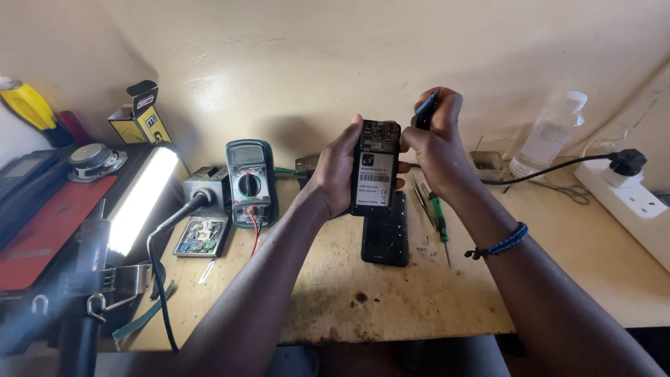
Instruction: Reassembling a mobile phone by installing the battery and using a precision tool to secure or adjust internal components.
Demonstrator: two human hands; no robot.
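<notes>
Phone: black, white label on its back. Meter: dark green, red lead. Screwdriver: green handle. Wristband: blue. Box: yellow and black. Tabletop: pale, stained wood.

Left forearm enters from 7 o'clock, right forearm from 4 o'clock. Left hand is raised at centre, fingers curled closed in a grip. Right hand, at its 2 o'clock, is clenched.
</notes>
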